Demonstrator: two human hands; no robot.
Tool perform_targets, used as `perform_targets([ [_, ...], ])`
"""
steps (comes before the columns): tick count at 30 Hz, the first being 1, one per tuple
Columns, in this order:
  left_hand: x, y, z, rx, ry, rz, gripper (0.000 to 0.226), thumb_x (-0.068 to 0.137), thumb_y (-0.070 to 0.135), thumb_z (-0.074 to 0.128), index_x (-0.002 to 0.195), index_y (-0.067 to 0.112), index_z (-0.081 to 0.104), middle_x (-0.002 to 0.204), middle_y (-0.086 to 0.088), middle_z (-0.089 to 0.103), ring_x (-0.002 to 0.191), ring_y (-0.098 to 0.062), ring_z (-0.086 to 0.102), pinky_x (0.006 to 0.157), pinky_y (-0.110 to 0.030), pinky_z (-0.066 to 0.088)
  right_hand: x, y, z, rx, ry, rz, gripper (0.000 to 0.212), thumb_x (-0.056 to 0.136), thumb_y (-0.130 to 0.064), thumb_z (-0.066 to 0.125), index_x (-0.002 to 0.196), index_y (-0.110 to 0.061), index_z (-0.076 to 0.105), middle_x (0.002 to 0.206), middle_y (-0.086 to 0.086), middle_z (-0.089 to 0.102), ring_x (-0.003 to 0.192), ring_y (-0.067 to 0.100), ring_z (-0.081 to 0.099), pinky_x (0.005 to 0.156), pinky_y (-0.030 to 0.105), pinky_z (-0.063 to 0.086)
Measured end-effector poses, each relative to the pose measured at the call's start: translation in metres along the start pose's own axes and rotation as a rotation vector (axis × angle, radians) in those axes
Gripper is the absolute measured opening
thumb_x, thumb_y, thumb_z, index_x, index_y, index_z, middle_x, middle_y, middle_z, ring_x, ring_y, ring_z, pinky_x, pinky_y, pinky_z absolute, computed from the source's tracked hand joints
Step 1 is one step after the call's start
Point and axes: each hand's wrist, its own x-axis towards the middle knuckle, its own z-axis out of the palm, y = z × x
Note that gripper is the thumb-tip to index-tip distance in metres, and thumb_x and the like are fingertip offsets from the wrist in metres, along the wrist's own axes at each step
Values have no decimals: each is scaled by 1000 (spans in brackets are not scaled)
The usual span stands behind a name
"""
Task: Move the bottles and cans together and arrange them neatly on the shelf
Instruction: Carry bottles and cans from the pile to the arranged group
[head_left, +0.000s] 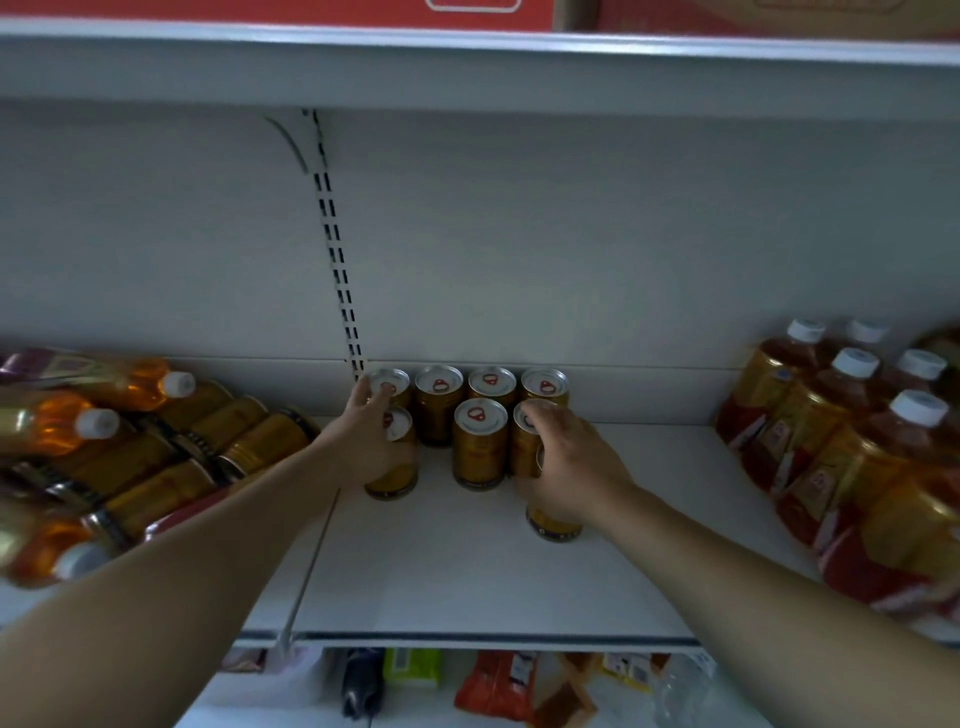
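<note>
Several gold cans with silver lids stand upright in rows at the back of the white shelf (467, 571). My left hand (371, 441) wraps the front-left can (395, 480), its fingers reaching the back-left can (390, 383). My right hand (571, 462) grips a can (553, 522) set forward of the row, its fingertips resting on the lid of the can behind (527, 441). A free can (479, 444) stands between my hands. Gold cans (249, 441) and orange bottles (78, 415) lie piled on the left. Upright white-capped bottles (852, 431) stand on the right.
The shelf above (467, 67) hangs low over the cans and carries red cartons. A slotted upright (337, 260) runs down the back wall. Assorted packets (493, 686) lie on the shelf below. Bare shelf surface lies in front of the cans.
</note>
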Motion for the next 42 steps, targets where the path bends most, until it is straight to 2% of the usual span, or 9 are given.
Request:
perform_targets([
  [5,-4,-8,0,30,-51,-15,108,73,45,75,151,25,3,158,1,-10,141,-25,24,93,-23,34,1,2,0,30,22,-36,65,75,-34,72,135,-22,50,146,-5,41,128,19,43,89,21,32],
  [10,-3,-5,-8,91,-181,24,122,64,67,69,150,27,-7,157,2,-17,145,-28,3,115,-41,20,8,-22,7,68,-64,-84,70,77,-36,74,139,-22,46,149,-3,36,132,18,39,99,32,39],
  [14,-2,1,-3,272,-101,77,114,62,87,46,149,34,-4,159,-4,-9,144,-35,-8,115,-54,12,7,-21,3,90,-64,-69,77,76,-35,73,143,-24,36,147,-3,34,126,21,42,90,35,42],
  [21,0,-4,6,405,-20,146,96,71,82,41,148,40,2,159,-2,1,143,-40,-2,114,-57,16,18,5,-6,-9,7,-8,89,75,-50,76,146,-17,33,149,2,30,135,22,28,105,34,31],
  [26,7,-5,3,462,-18,208,95,73,80,39,150,36,3,159,-9,4,143,-37,-2,116,-51,0,33,12,-6,-134,65,-157,88,71,-56,76,138,-8,46,139,12,44,132,32,36,108,41,33],
  [28,7,-5,3,483,27,265,97,75,77,42,151,30,3,158,-9,7,144,-33,0,115,-48,-4,42,16,-6,-285,3,-189,97,72,-72,63,143,-10,41,146,15,38,138,35,28,114,49,23],
  [31,8,-4,1,548,46,333,99,78,73,43,151,22,1,158,-6,10,143,-29,4,114,-48,-5,56,19,-5,-347,-104,-146,111,65,-92,25,148,-18,30,152,8,31,141,26,22,116,42,15],
  [38,-3,5,-14,427,-91,122,104,70,81,46,149,36,-5,159,0,-5,144,-35,-3,114,-58,11,67,9,-21,-363,-284,-111,120,52,-98,24,146,-24,27,150,6,33,137,27,28,110,47,28],
  [42,-34,-14,-32,315,7,55,93,76,74,49,149,36,6,160,4,2,146,-25,1,114,-51,9,86,-33,-34,-389,-266,-158,105,70,-90,33,149,-21,26,154,8,29,138,29,29,108,44,30],
])
